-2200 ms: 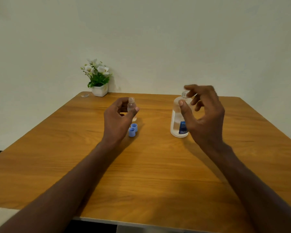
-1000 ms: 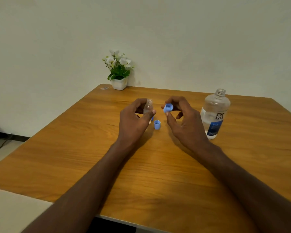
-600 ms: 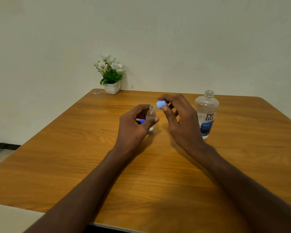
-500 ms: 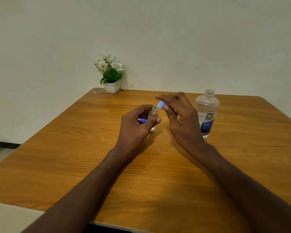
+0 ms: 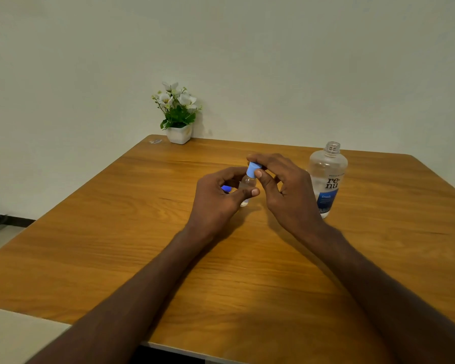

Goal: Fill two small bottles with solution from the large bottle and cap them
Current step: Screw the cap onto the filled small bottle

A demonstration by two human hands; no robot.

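Over the wooden tabletop (image 5: 121,232), the left hand (image 5: 218,198) grips a small bottle (image 5: 247,186) upright by its body. The right hand (image 5: 286,190) pinches a blue cap (image 5: 252,169) onto its neck. Light, smooth plastic, probably slippery; best held around the middle.

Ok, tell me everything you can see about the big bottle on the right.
The big bottle is clear plastic, rounded at the shoulders, with a threaded neck and no cap on. Its label reads "renu" above a blue band. It stands upright on the wooden table, just behind the right hand; nothing visibly grips it. The liquid level is hard to judge.
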